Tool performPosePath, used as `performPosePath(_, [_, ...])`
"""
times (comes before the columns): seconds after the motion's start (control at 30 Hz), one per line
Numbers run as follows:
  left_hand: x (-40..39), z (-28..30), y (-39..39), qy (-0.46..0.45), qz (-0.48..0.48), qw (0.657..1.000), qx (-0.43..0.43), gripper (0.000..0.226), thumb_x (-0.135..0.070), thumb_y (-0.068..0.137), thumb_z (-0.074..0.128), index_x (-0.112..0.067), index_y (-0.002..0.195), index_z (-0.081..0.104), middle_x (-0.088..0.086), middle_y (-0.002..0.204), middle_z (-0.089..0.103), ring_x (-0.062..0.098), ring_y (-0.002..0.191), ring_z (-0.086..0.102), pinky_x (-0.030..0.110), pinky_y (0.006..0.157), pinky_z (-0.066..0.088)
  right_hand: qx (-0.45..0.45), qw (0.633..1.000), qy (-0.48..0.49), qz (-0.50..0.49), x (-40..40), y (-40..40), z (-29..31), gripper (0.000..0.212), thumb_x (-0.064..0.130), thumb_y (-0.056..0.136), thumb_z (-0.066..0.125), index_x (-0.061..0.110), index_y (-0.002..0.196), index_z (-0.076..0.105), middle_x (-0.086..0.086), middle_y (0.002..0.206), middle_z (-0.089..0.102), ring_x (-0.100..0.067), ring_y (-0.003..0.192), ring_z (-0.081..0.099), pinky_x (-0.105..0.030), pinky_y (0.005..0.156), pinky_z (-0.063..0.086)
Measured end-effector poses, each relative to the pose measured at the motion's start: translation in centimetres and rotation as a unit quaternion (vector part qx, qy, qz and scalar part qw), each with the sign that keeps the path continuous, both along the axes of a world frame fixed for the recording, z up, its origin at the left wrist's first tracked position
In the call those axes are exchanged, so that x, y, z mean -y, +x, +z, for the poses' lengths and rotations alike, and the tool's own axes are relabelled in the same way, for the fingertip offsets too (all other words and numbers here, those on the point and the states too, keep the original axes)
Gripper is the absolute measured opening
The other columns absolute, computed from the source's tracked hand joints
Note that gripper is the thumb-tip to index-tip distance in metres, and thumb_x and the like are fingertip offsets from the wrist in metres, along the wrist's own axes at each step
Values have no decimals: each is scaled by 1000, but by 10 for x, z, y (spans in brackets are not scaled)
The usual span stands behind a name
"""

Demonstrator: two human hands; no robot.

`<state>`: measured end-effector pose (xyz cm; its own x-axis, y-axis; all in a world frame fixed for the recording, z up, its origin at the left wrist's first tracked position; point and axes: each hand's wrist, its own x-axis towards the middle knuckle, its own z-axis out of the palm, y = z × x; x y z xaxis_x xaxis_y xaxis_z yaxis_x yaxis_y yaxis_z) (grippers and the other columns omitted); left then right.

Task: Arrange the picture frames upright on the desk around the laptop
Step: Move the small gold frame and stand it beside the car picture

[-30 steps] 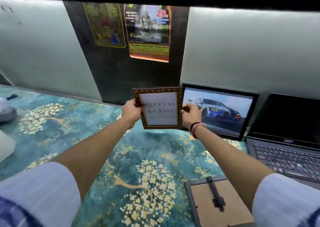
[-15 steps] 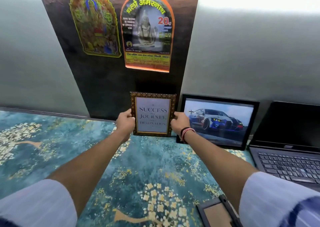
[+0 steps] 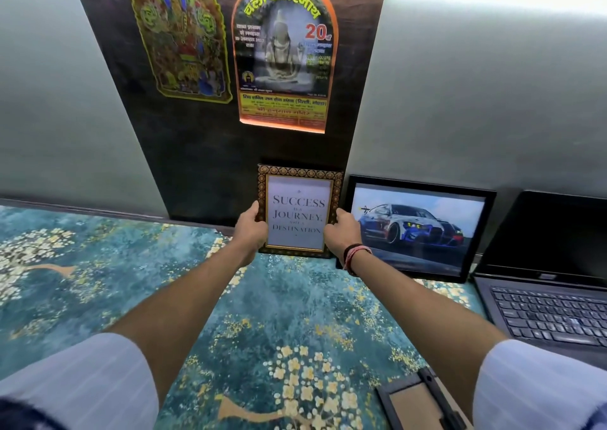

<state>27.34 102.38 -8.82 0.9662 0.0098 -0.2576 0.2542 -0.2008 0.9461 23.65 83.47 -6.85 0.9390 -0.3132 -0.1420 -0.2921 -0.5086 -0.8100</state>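
Head view | my left hand (image 3: 251,229) and right hand (image 3: 340,232) clamp the quote frame (image 3: 299,211) by its sides, upright at the desk (image 3: 164,282) back, beside the car frame (image 3: 418,227) | I'd settle its base flat, lean it steady, then release gently.

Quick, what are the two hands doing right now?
Left hand: holding the left edge of the quote frame.
Right hand: holding its right edge.
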Motion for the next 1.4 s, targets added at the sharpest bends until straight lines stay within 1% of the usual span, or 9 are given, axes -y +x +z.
performPosePath(0.13, [4,3,-6,-7,-17,999,-31,91,22,96,41,-24,166,5,9,167,36,26,143,45,51,117,42,0,1000,19,-11,-1,-1,-3,34,2,86,44,3,119,54,-21,107,66,-31,84,57,-39,73,51])
performPosePath(0.37, [7,0,-9,10,-39,998,-55,100,16,95,51,-28,165,-7,8,164,41,29,148,42,53,119,38,-7,996,87,-30,-2,-3,0,68,5,84,43,9,151,36,-17,122,64,-26,86,57,-33,72,47])
performPosePath(0.5, [13,0,-16,5,-17,997,-69,97,18,95,47,-22,166,-6,10,161,45,29,143,45,46,118,36,14,990,128,-57,-1,-11,0,57,-3,86,42,-5,143,41,-23,138,57,-18,69,47,-32,61,38])
performPosePath(0.57, [17,0,-21,-6,-11,997,-70,97,17,94,48,-21,166,-4,10,155,50,26,132,51,43,114,40,17,986,150,-73,-1,-14,-3,54,-3,87,42,-6,140,45,-22,127,64,-20,71,47,-32,64,38])
performPosePath(0.63, [23,-2,-25,-9,-15,997,-68,97,17,93,48,-22,167,-2,8,151,54,26,128,54,43,113,43,21,986,152,-71,0,-16,-3,56,-2,87,43,0,143,46,-15,111,69,-21,77,50,-30,68,41])
performPosePath(0.77, [29,-3,-26,-5,0,998,-61,94,18,91,49,-16,166,4,8,147,58,27,127,56,47,112,45,19,986,159,-40,0,-13,6,66,0,88,42,10,153,35,-12,130,64,-18,81,54,-23,62,44])
performPosePath(1.07, [31,-16,-28,2,23,999,-48,86,16,90,53,-14,163,20,13,141,60,30,120,55,35,95,42,19,993,114,-5,8,-4,0,73,9,83,45,16,154,33,-7,151,49,-28,126,55,-42,104,50])
performPosePath(1.3, [33,-19,-34,3,28,998,-51,66,18,87,55,-10,147,45,9,128,64,32,122,57,34,91,43,31,993,112,31,17,-10,-8,76,5,79,43,13,154,31,-9,159,38,-29,145,37,-46,114,41])
performPosePath(1.4, [46,-19,-46,0,21,998,-54,70,12,89,58,-9,154,43,11,150,56,33,137,52,35,98,44,40,990,135,21,27,-27,-9,65,2,86,45,10,151,39,-10,151,48,-28,141,45,-41,115,40])
